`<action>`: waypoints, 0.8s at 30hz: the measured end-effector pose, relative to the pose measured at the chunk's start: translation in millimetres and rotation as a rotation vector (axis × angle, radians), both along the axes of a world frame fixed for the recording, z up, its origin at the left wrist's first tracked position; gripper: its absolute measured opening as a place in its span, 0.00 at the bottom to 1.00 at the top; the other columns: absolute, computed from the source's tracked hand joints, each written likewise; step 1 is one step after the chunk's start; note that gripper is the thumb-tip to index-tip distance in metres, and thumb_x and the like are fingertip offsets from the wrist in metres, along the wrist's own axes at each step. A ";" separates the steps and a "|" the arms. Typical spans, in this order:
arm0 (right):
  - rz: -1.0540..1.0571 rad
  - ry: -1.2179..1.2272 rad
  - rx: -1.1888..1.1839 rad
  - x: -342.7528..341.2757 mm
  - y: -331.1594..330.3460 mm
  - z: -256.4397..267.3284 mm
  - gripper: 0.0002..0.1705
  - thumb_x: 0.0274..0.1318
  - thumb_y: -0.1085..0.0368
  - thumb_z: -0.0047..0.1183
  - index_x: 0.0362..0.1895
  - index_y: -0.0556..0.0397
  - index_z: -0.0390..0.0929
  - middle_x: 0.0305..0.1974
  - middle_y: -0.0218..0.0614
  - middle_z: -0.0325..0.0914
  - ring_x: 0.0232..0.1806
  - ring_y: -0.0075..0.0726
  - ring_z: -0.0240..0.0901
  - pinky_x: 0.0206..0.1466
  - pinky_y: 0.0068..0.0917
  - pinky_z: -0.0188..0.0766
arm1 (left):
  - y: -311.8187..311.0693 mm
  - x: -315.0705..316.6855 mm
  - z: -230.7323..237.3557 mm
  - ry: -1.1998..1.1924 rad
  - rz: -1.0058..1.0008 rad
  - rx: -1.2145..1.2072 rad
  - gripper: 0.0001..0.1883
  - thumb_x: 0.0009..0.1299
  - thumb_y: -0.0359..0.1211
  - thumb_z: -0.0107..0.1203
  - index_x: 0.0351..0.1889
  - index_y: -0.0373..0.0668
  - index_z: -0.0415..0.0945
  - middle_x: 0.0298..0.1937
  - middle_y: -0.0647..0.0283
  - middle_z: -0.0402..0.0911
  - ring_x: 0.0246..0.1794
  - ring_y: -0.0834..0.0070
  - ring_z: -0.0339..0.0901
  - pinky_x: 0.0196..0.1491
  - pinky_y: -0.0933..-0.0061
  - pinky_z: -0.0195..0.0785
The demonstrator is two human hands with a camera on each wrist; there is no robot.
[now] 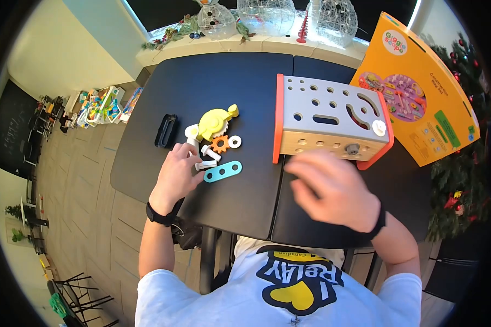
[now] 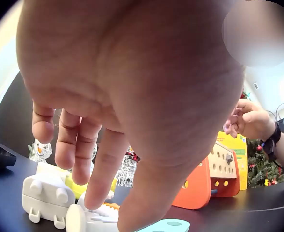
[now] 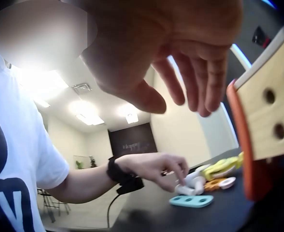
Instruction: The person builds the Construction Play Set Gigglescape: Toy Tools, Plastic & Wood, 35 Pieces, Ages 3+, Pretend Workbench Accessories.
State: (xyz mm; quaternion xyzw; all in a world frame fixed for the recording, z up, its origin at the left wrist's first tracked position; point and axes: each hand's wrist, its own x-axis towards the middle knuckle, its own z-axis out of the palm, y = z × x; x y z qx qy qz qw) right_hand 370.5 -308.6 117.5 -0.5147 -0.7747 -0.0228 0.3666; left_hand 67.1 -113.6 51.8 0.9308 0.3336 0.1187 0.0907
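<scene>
My left hand (image 1: 175, 173) reaches down over a group of toy parts, index fingertip and thumb apart at a white toy bolt (image 1: 206, 164). In the left wrist view its fingers point down, fairly straight, beside the white bolt head (image 2: 76, 218). Another white bolt (image 1: 211, 153), an orange gear (image 1: 220, 144), a white ring (image 1: 234, 141) and a teal strip with three holes (image 1: 223, 171) lie close by. Behind them is a yellow toy saw (image 1: 215, 122). My right hand (image 1: 332, 188), blurred, hovers with loose fingers in front of the wooden toy workbench (image 1: 332, 106), holding nothing.
A black case (image 1: 166, 131) lies left of the parts. An orange box (image 1: 420, 90) stands behind the workbench at the right. Glittery decorations (image 1: 217, 20) line the ledge beyond the black table (image 1: 245, 207). A decorated tree (image 1: 458, 201) is at the right.
</scene>
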 end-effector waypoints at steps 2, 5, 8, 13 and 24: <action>0.135 0.014 -0.137 -30.9 22.7 -16.7 0.16 0.58 0.70 0.60 0.50 0.60 0.78 0.49 0.45 0.77 0.52 0.48 0.78 0.55 0.38 0.79 | -0.3 -2.6 -2.9 0.038 0.002 -0.001 0.12 0.56 0.27 0.71 0.38 0.38 0.87 0.47 0.63 0.77 0.49 0.63 0.75 0.56 0.61 0.74; 0.132 -0.054 -0.255 -60.2 66.5 -52.7 0.18 0.59 0.69 0.57 0.52 0.66 0.77 0.51 0.50 0.78 0.55 0.51 0.76 0.58 0.42 0.76 | 0.1 -3.5 -9.1 0.052 -0.001 0.026 0.11 0.55 0.28 0.71 0.36 0.38 0.86 0.47 0.63 0.77 0.52 0.62 0.74 0.56 0.61 0.72; 0.002 -0.146 -0.308 -82.1 106.4 -79.3 0.23 0.59 0.66 0.59 0.55 0.69 0.76 0.53 0.52 0.78 0.62 0.53 0.74 0.64 0.45 0.73 | 2.0 -6.1 -17.8 0.035 -0.016 0.083 0.09 0.54 0.26 0.69 0.34 0.38 0.84 0.46 0.62 0.77 0.51 0.61 0.74 0.56 0.62 0.73; -0.157 -0.219 -0.396 -102.9 143.9 -94.5 0.27 0.53 0.63 0.63 0.53 0.70 0.75 0.49 0.55 0.80 0.64 0.54 0.72 0.65 0.46 0.68 | 0.1 -9.0 -11.1 -0.030 0.011 0.083 0.10 0.53 0.24 0.68 0.34 0.37 0.83 0.45 0.61 0.77 0.49 0.60 0.75 0.55 0.61 0.74; -0.210 -0.137 -0.436 -98.3 166.7 -115.8 0.34 0.55 0.66 0.63 0.65 0.64 0.69 0.46 0.52 0.83 0.64 0.54 0.72 0.75 0.65 0.56 | 0.9 -3.1 -1.3 -0.153 0.078 0.075 0.12 0.54 0.24 0.66 0.37 0.36 0.81 0.41 0.58 0.83 0.47 0.56 0.78 0.54 0.59 0.75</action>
